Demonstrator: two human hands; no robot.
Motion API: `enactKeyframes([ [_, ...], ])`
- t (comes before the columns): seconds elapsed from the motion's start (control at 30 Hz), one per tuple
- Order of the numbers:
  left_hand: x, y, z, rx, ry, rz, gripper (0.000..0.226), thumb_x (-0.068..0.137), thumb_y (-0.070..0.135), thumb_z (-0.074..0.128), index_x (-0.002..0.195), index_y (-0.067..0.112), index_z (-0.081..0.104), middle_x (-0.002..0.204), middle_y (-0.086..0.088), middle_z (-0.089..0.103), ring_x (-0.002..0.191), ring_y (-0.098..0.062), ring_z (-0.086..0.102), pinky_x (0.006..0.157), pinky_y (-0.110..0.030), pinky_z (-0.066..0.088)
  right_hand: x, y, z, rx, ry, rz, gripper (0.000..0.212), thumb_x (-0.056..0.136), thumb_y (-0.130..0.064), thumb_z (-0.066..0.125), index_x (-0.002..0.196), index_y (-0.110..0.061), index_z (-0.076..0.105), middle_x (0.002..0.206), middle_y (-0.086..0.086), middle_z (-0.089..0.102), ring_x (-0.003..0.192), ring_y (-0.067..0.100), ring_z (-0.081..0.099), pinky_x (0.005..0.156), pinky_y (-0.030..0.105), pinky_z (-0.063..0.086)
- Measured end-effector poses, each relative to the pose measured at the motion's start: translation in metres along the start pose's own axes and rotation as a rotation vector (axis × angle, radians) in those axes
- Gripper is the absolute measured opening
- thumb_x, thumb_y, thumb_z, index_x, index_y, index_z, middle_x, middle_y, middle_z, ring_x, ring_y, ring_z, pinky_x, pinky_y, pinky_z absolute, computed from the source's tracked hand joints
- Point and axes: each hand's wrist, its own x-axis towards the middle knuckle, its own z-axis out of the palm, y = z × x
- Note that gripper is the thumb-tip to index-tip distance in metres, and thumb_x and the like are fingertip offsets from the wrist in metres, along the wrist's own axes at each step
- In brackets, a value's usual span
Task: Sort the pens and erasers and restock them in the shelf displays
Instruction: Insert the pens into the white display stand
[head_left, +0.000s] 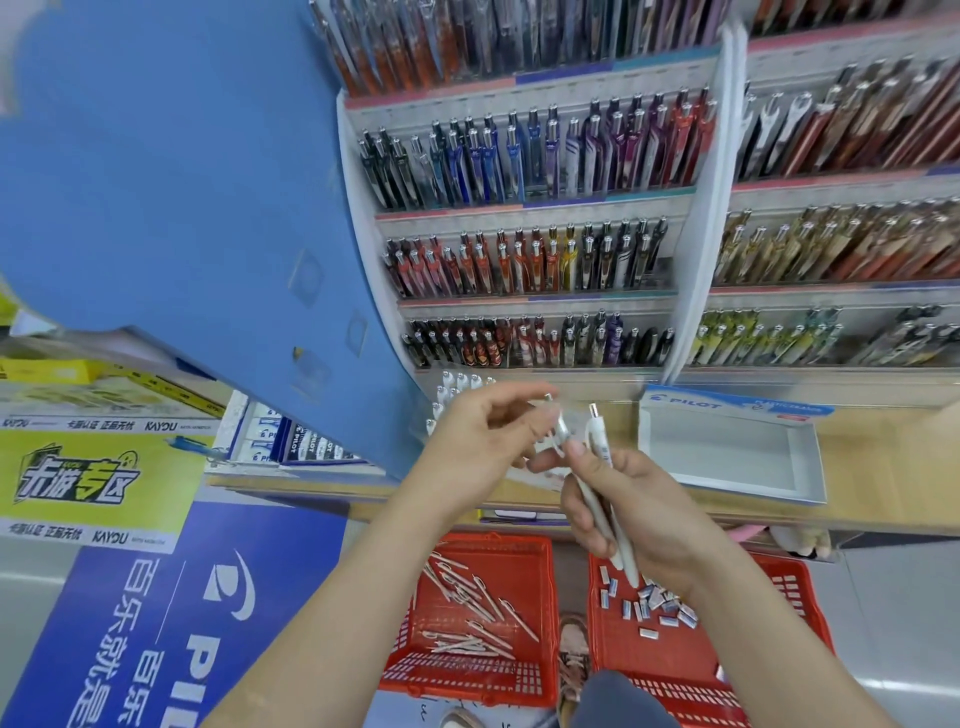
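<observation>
Right hand (639, 512) grips white pens (597, 499); left hand (485, 434) pinches one's top. Best draw it out straight, toward the mid-frame slots (457, 395).

Bright, even shop light, shadows faint; top pen rows (519, 36) smear into blur; shelf divider (711, 208) and blue panel (182, 182) bow under the wide lens; left hand (478, 431) is soft at the fingertips (540, 415), motion blur there; white pens (597, 434) in the right hand (649, 514) look fairly crisp; pale sheen on the floor (904, 623).

Red plastic lattice baskets (545, 613), wooden counter (883, 467)
</observation>
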Motion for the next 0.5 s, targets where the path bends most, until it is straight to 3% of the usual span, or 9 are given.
enactKeyframes([
  [0.2,-0.006,0.000,-0.008,-0.119,0.173,-0.011,0.006,0.080,0.010,0.071,0.084,0.013,0.074,0.069,-0.005,0.066,0.059,-0.011,0.057,0.058,-0.020,0.051,0.000,0.001,0.000,-0.127,-0.019,0.065,0.040,0.089,-0.043,0.053,0.101,-0.008,0.067,0.054,0.005,0.050,0.041,0.015,0.046,0.041,0.022,0.033],
  [0.33,-0.010,0.002,-0.028,-0.188,0.300,-0.015,0.010,0.079,0.005,0.071,0.081,0.014,0.074,0.072,-0.007,0.072,0.062,-0.016,0.065,0.062,-0.021,0.055,0.001,0.004,-0.004,-0.125,0.103,0.039,0.027,0.083,-0.038,0.060,0.083,-0.011,0.066,0.054,0.003,0.042,0.040,0.011,0.025,0.039,0.018,0.017],
  [0.5,-0.014,-0.003,-0.051,-0.039,0.476,0.028,0.016,0.077,0.006,0.074,0.076,0.023,0.073,0.066,-0.002,0.072,0.063,-0.019,0.070,0.065,-0.026,0.057,0.008,0.015,-0.009,-0.147,0.376,-0.017,0.025,0.089,-0.022,0.063,0.090,0.003,0.062,0.056,0.005,0.037,0.041,0.009,0.025,0.036,0.018,0.022],
])
